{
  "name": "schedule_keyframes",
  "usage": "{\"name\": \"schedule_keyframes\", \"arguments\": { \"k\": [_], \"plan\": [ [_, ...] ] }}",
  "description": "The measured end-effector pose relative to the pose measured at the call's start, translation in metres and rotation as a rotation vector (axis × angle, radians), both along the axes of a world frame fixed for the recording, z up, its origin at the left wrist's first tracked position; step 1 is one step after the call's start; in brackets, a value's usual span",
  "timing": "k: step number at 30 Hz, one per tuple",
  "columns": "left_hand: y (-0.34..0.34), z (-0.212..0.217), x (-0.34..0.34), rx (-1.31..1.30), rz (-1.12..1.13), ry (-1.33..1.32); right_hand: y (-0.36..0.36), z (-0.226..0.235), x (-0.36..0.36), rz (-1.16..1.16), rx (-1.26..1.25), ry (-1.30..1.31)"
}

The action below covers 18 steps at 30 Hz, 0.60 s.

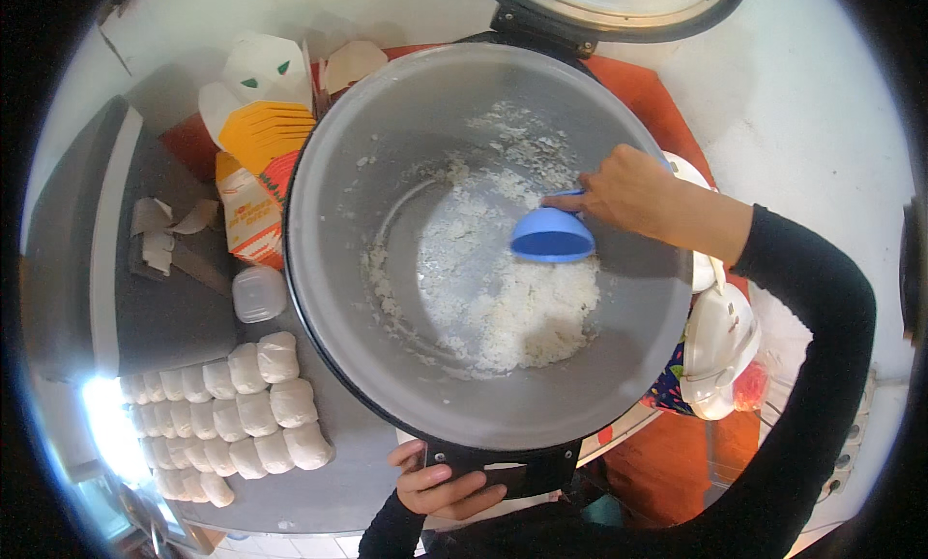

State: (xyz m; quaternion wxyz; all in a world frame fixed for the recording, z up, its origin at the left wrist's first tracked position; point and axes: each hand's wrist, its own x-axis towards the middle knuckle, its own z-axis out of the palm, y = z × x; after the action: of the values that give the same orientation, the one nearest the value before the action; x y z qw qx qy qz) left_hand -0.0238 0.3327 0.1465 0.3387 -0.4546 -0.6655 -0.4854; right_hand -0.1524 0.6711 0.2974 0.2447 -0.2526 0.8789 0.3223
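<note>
A large grey rice cooker pot (348,163) stands in front of me, with loose white rice (536,317) spread over its bottom and thickest at the near right. Inside the pot, above the rice, my right hand (628,194) is closed round the handle of a blue scoop (553,238). The scoop is tilted, and whether it holds rice cannot be made out. My left hand (449,489) grips the black handle (522,470) at the cooker's near side, fingers curled against it.
Rows of white wrapped bundles (256,414) lie on the grey table at the left, near a small clear plastic container (259,293). Behind are folded paper packages (261,139). The cooker's lid (628,3) stands raised at the back. White bowls (720,342) sit right.
</note>
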Motion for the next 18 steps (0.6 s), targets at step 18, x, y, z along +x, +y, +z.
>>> {"name": "schedule_keyframes", "arguments": {
  "k": [18],
  "plan": [
    [0.027,-0.012,-0.003,0.279,0.114,0.000,-0.074,-0.046,0.032,-0.110,-0.470,-0.290]
  ]
}}
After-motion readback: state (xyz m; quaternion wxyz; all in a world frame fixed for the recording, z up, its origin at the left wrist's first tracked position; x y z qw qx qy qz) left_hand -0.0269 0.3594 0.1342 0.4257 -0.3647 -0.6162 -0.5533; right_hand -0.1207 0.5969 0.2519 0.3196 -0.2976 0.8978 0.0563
